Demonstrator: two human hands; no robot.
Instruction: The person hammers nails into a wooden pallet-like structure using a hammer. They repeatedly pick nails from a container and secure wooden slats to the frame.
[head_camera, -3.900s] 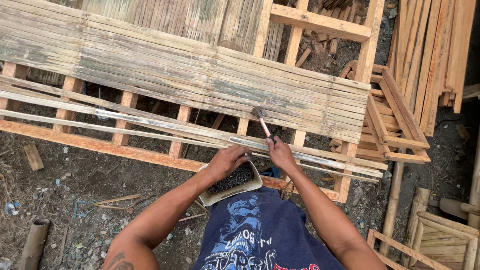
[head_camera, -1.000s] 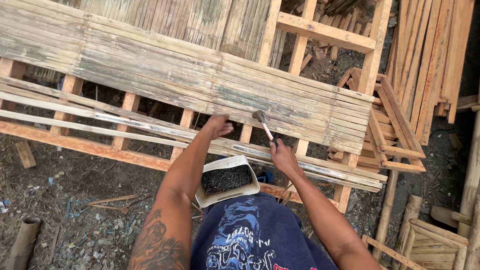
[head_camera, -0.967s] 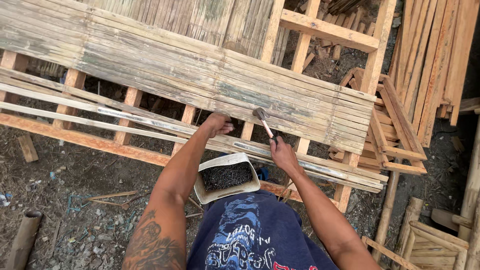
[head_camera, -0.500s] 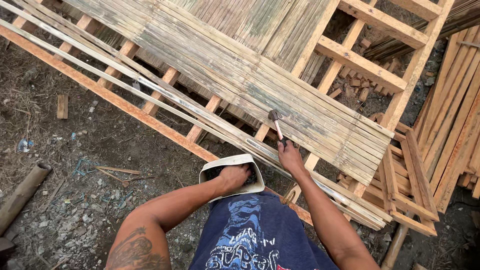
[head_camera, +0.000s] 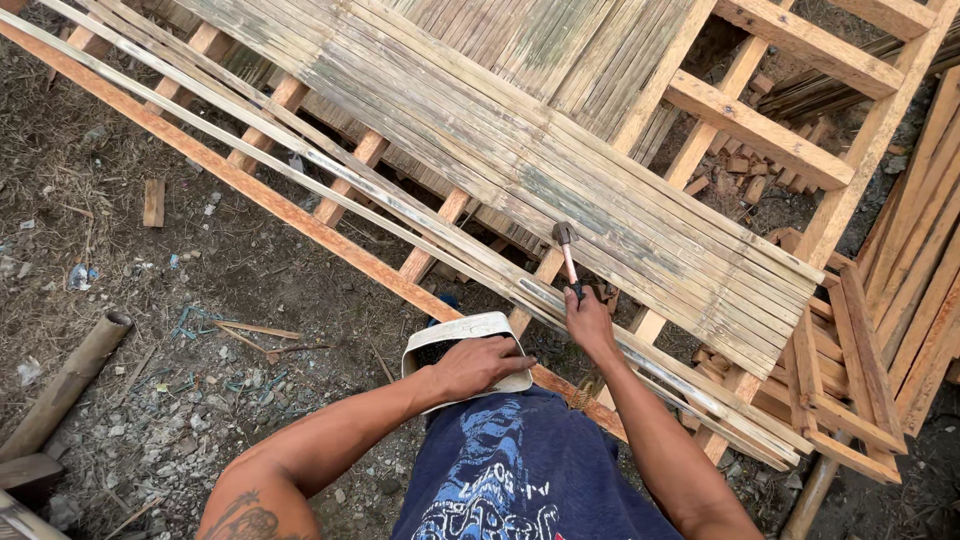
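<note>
Hammer (head_camera: 566, 250) in the right hand (head_camera: 590, 325), fist closed around the lower handle, stands head-up over the near edge of the bamboo slats (head_camera: 520, 150), poised above the thin strip (head_camera: 400, 215) that runs along them. Left hand (head_camera: 478, 365) curls over the far rim of a white tub (head_camera: 465, 335) wedged against the person's lap, fingers bent inside it, probably to pick nails, though its contents are hidden. Both sit by the orange rail (head_camera: 300, 215) at the wooden frame's (head_camera: 760, 120) near edge.
</note>
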